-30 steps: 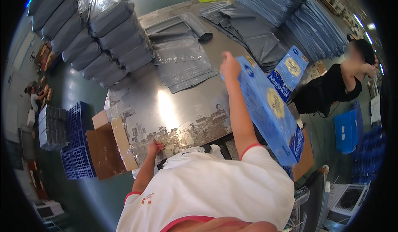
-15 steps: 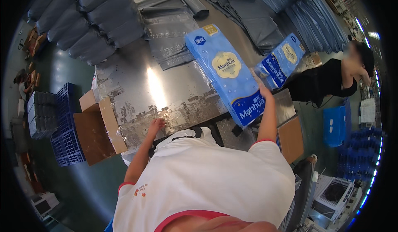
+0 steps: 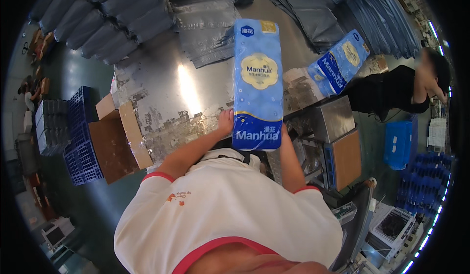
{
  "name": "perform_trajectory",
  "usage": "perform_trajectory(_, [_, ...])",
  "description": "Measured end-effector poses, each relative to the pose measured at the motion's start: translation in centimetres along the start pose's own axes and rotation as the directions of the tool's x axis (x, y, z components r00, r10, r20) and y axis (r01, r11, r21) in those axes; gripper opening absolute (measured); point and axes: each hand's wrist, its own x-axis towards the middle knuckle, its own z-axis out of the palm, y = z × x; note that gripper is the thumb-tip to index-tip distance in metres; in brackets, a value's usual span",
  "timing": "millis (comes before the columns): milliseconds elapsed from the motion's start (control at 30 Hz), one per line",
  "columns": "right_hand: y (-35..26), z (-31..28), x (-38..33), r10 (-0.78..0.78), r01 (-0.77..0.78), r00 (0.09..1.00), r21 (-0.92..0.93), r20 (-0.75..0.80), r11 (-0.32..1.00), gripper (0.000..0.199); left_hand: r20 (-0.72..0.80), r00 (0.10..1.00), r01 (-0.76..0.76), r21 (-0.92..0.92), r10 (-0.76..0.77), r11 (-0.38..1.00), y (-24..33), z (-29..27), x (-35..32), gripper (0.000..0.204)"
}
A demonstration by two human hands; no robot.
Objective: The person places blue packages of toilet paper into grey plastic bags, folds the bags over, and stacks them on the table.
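Observation:
A long blue toilet paper pack with a pale yellow label is held up in front of me, its long side pointing away. My left hand is at its left edge near the lower end, fingers pressed against the side. My right hand grips the right edge near the same end; most of its fingers are hidden behind the pack. A second blue toilet paper pack lies slanted at the right side of the metal table.
Grey plastic bags lie flat at the far side, beside stacked grey bundles. An open cardboard box stands at the left by a blue pallet. Someone in black is at the right, near a blue bin.
The held pack has swung left and turned from slanted to nearly straight in front of me. My left hand has moved from the table edge up to the pack's left side.

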Motion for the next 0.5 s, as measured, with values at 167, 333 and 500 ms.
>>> perform_trajectory(167, [-6.8,7.6,-10.9,-0.101,-0.133,0.847,0.392,0.523,0.910,0.068,0.701,0.636,0.719,-0.690,-0.323,-0.082,6.4,-9.4,2.5,0.041])
perform_trajectory(333, [-11.1,8.9,-13.8,-0.146,-0.059,0.813,0.329,0.563,0.943,0.051,0.427,0.865,0.490,-0.834,-0.266,0.254,10.4,-14.9,5.8,0.066])
perform_trajectory(500, [-9.1,11.6,-11.1,-0.375,0.190,0.801,0.396,0.467,0.899,0.044,0.307,0.915,0.392,-0.828,-0.261,0.400,9.0,-18.9,5.6,0.077])
